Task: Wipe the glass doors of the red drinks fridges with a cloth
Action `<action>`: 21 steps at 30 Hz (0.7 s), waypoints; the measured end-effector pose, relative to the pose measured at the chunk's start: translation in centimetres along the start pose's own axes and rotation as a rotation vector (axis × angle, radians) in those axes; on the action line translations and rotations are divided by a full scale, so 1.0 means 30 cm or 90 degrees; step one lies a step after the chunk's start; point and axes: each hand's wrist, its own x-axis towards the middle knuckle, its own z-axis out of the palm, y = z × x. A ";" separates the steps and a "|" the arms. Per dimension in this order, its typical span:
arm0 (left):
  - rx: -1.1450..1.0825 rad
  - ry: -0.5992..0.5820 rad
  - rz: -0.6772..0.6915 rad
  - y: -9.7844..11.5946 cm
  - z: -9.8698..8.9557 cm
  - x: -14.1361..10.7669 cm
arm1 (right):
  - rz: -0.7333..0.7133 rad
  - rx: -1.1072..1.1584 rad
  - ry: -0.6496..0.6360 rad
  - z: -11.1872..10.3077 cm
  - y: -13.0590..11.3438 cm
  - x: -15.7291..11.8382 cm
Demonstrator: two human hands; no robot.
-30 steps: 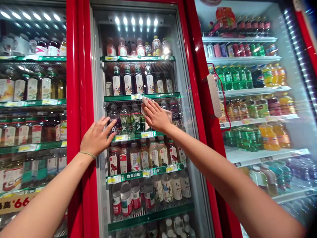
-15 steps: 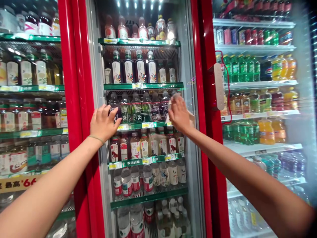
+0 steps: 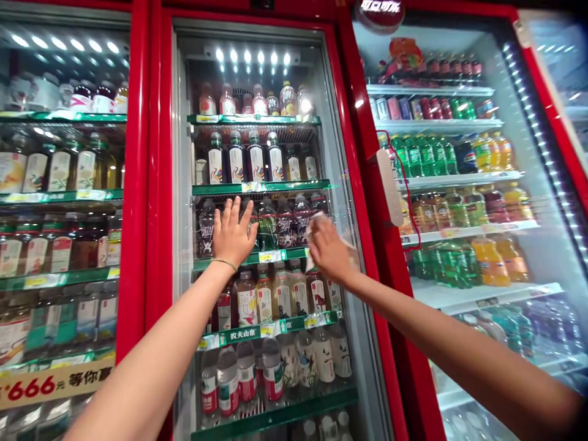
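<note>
In front of me stands a red-framed drinks fridge with a glass door (image 3: 335, 147). My left hand (image 3: 235, 236) lies flat against the glass with its fingers spread, before the shelf of dark-labelled bottles. On the right side of the same pane, my right hand (image 3: 328, 248) presses a white cloth (image 3: 309, 257) to the glass; whether it is paper or fabric I cannot tell. The right fingers are slightly blurred. Behind the glass, several bottles (image 3: 274, 156) stand upright in rows on green-edged shelves (image 3: 261, 185).
To the right is another lit fridge with bottles and cans; a long pale handle (image 3: 389, 187) and a red cable (image 3: 404, 162) hang at its left edge. A left-hand fridge carries a promotional strip (image 3: 59, 383). Red door frames (image 3: 142, 184) divide them.
The view has tilted upward, bringing the fridge tops in. My left hand has moved right across the glass, from the door's left edge inward. My right hand stays on the pane with the cloth.
</note>
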 end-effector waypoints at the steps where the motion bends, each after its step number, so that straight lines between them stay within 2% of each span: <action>1: 0.003 0.005 0.008 -0.003 0.005 -0.005 | -0.102 0.000 -0.031 0.007 -0.042 0.022; 3: 0.008 0.000 0.026 -0.016 0.005 -0.013 | -0.246 -0.001 -0.068 0.007 -0.084 0.115; 4: 0.010 -0.007 0.036 -0.024 0.002 -0.015 | -0.265 -0.002 -0.068 0.001 -0.080 0.172; 6: 0.016 -0.018 0.055 -0.037 -0.004 -0.019 | -0.177 -0.001 -0.026 -0.015 -0.029 0.266; 8: 0.026 -0.014 0.062 -0.044 -0.004 -0.025 | -0.007 0.005 0.049 -0.023 0.044 0.290; 10: 0.032 -0.002 0.058 -0.042 0.001 -0.031 | 0.130 0.008 0.113 -0.014 0.090 0.237; 12: 0.032 0.009 0.051 -0.036 0.007 -0.036 | 0.159 0.005 0.124 0.004 0.080 0.153; 14: 0.029 0.013 0.048 -0.030 0.010 -0.039 | 0.094 -0.005 0.092 0.017 0.028 0.099; 15: 0.027 0.012 0.047 -0.029 0.009 -0.039 | 0.026 -0.008 0.062 0.017 -0.002 0.096; 18: 0.025 0.004 0.045 -0.031 0.003 -0.038 | -0.238 -0.005 -0.060 -0.006 -0.053 0.179; 19: 0.026 0.000 0.043 -0.032 0.000 -0.038 | -0.289 -0.002 -0.084 -0.017 -0.047 0.220; 20: 0.028 -0.004 0.042 -0.033 -0.003 -0.037 | -0.293 0.000 -0.087 -0.028 -0.030 0.256; 21: 0.029 -0.008 0.041 -0.034 -0.004 -0.037 | -0.247 0.002 -0.064 -0.036 -0.003 0.281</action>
